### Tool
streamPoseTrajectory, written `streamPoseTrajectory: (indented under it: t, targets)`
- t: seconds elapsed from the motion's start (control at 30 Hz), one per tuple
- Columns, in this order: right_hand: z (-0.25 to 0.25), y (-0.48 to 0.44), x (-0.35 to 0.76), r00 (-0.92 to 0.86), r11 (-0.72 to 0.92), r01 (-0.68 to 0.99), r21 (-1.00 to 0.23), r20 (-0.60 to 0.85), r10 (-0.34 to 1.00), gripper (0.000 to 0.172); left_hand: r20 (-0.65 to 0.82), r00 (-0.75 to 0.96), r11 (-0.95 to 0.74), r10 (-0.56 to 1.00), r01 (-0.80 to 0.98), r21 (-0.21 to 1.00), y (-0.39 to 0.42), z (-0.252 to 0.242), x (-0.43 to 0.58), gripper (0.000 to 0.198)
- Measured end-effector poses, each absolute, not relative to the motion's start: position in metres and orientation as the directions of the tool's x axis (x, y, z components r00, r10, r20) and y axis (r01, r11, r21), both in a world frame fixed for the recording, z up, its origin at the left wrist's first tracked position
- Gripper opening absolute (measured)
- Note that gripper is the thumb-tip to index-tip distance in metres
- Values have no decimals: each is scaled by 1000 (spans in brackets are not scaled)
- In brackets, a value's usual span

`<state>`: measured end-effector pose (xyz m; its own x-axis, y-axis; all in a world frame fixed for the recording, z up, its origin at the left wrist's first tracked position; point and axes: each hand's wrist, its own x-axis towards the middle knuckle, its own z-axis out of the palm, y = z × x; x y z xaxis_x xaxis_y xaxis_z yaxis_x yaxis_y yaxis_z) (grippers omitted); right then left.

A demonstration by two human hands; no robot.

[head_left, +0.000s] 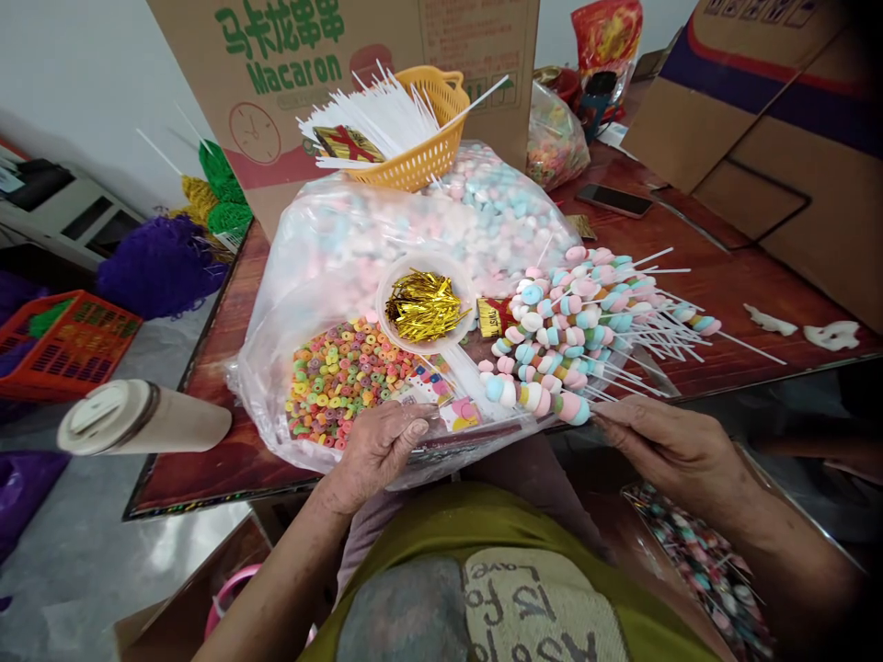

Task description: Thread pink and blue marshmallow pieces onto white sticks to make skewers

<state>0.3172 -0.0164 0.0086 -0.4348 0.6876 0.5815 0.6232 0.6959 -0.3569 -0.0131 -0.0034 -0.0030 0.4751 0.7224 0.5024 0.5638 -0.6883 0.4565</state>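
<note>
My right hand (680, 450) is closed, thumb and fingers pinched at the stick end of a marshmallow skewer (534, 397) strung with pink, white and blue pieces. That skewer lies along the near side of a pile of similar skewers (572, 322). My left hand (379, 446) is closed too, its fingertips pinching the edge of a clear plastic bag with colourful print (461, 414). Just beyond it are loose cereal rings (331, 386) in an open plastic bag. A white strainer-shaped cup (386, 292) holds gold twist ties (424, 308).
A big bag of marshmallows (483, 198) lies behind, with a yellow basket (414, 161) of white sticks on it. A lidded cup (144, 418) lies tilted at the table's left edge. A phone (613, 199) and cardboard boxes (779, 138) are at the right.
</note>
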Motion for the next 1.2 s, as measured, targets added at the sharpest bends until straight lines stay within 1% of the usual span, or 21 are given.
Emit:
streamPoseTrajectory:
  t: [0.1, 0.27, 0.37, 0.57, 0.67, 0.73, 0.9, 1.03, 1.2]
  targets:
    - [9, -19, 315, -427, 690, 666, -283, 614, 664, 23, 485, 474, -675, 735, 579, 458, -4, -3, -13, 24]
    - [9, -24, 311, -546, 696, 718, -19, 604, 581, 28, 441, 462, -637, 770, 602, 481, -5, -4, -13, 30]
    - [14, -24, 312, -585, 687, 722, 82, 602, 543, 31, 426, 487, -646, 762, 615, 453, -4, -3, -14, 30]
    - [27, -21, 316, -676, 735, 662, 144, 538, 504, 25, 379, 563, -678, 734, 592, 434, 0, 0, -14, 29]
    - [29, -18, 318, -638, 711, 693, 119, 560, 528, 23, 368, 582, -687, 725, 568, 453, 0, 2, -15, 28]
    - [28, -17, 318, -601, 686, 721, 97, 581, 549, 24, 377, 575, -684, 726, 549, 480, 0, 2, -15, 26]
    - [24, -18, 313, -622, 690, 709, 145, 588, 517, 24, 377, 508, -632, 774, 580, 515, -1, 1, -15, 27]
    - [21, -21, 310, -621, 687, 711, 149, 591, 514, 29, 324, 482, -580, 814, 665, 469, -1, -4, -16, 31]
    - [20, -25, 310, -670, 710, 679, 187, 552, 496, 24, 229, 453, -506, 862, 802, 317, -3, -8, -16, 37]
